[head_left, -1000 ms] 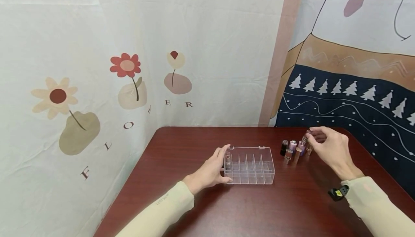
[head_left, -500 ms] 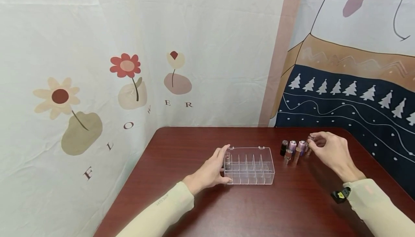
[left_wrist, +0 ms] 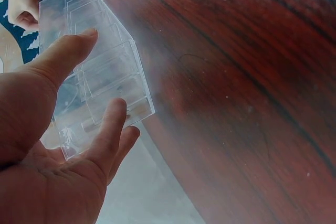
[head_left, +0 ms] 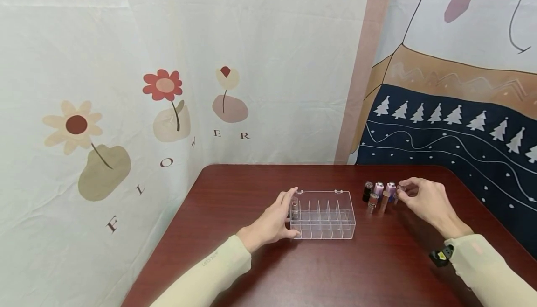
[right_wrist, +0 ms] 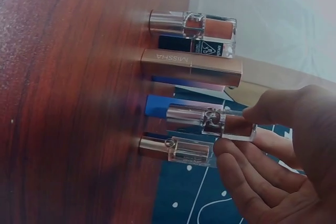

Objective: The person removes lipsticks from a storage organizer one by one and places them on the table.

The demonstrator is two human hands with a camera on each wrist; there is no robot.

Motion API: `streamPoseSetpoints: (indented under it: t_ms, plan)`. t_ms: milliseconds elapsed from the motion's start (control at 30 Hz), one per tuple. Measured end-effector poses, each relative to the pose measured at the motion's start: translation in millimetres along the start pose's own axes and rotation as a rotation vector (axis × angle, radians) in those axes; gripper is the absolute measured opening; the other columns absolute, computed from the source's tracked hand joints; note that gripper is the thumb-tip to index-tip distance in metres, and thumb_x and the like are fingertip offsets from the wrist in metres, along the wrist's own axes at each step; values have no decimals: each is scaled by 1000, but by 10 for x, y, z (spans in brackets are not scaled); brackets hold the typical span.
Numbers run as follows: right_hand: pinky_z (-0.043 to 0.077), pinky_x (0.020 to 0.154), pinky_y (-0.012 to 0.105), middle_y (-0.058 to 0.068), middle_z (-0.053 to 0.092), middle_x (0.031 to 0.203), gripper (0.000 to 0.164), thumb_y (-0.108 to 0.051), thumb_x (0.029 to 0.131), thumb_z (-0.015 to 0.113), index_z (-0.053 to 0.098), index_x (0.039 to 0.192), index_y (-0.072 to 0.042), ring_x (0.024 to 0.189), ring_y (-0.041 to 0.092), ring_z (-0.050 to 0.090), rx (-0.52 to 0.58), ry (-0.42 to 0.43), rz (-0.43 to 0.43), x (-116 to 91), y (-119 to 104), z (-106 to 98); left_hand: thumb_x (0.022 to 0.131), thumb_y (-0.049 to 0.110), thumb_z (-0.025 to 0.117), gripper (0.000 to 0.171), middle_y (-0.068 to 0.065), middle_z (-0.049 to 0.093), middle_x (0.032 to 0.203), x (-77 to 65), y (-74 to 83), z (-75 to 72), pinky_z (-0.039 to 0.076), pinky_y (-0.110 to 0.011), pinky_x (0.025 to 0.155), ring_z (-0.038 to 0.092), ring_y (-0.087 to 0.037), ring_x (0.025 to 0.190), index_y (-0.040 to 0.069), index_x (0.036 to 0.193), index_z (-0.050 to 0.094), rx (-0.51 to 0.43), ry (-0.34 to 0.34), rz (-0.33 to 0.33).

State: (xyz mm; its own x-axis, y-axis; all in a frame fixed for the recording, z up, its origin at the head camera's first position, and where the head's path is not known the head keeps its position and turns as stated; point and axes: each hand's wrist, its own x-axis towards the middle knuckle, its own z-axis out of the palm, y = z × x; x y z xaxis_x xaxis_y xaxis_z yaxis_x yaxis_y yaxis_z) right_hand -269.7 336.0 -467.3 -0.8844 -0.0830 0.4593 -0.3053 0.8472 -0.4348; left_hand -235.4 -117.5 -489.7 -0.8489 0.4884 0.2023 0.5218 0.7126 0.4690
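Observation:
My left hand (head_left: 274, 216) holds the left end of a clear compartment box (head_left: 323, 225), thumb at the front and fingers along the side and back. A single tube (head_left: 295, 208) stands in its leftmost back compartment. On the right, my right hand (head_left: 428, 202) pinches a lipstick with a silver base and clear cap (right_wrist: 184, 115) by its cap, upright, between thumb and fingers. Beside it stand a gold-based clear-capped tube (right_wrist: 155, 147), a blue-to-pink lipstick (right_wrist: 156, 106) partly hidden behind the held one, and a copper MISSHA lipstick (right_wrist: 168, 62).
Close by stand a black tube (head_left: 367, 191), a pink tube (head_left: 379, 189) and another silver-based clear-capped tube (right_wrist: 168, 23). All rest on a dark red wooden table (head_left: 251, 181) whose back edge meets a printed curtain (head_left: 289, 111).
My right hand has come down and slightly toward me with the lipstick, at the right end of the tube group. The left hand and the box have not moved.

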Motion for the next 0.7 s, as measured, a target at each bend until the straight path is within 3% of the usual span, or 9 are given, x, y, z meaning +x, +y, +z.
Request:
streamPoseSetpoints:
  t_ms: [133,267,433,700]
  plan:
    - [71,76,41,25,86,102,24,-10,98,90,84,116,5,87,35,85,-8,-59,24,-13,0,7,85,19,108,128,-22,55,158,1,-3,5,67,-50,113,75,-33,118,5,180,24,12,3,6]
    - [71,87,62,25,86,102,24,-11,99,89,84,116,5,89,35,85,-2,-108,43,-24,5,19,85,19,108,128,-22,55,158,-3,1,2,68,-49,111,75,-33,115,5,180,24,11,5,7]
    - [71,88,62,26,86,105,26,-12,100,87,84,118,6,91,36,85,8,-151,58,-44,8,36,85,19,108,128,-22,55,158,-8,14,-7,68,-49,111,75,-32,114,5,180,24,6,1,4]
    - [73,78,49,25,87,104,25,-12,99,87,85,117,5,90,34,86,8,-152,52,-50,14,49,85,19,108,128,-23,55,160,-2,19,-7,68,-50,111,75,-33,113,8,181,23,-1,-4,-13]
